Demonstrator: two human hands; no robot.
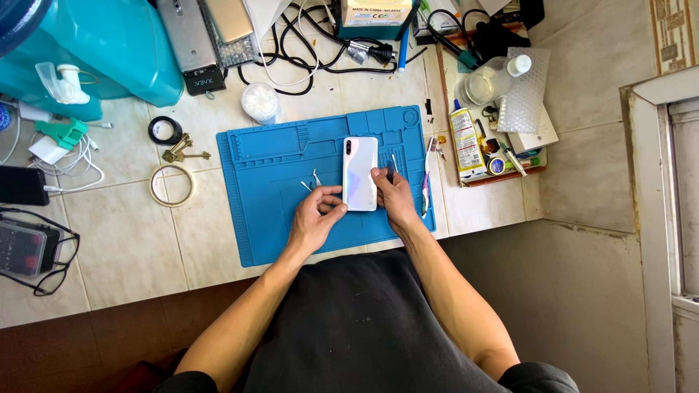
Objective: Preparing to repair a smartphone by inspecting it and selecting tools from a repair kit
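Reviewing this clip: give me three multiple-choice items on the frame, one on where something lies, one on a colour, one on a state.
1. Where does the phone lie?
A. on the blue mat
B. on the bare tiles
C. in the tray at the right

2. What colour is the large jug at the top left?
A. red
B. teal
C. yellow

3. How does the phone lie?
A. screen up and lit
B. back up, camera end away from the person
C. standing on its edge

Answers: 1 A, the mat shows all around it, with the left hand and right hand at its near end; 2 B, its body is teal; 3 B, the pale glossy back and camera strip face up.
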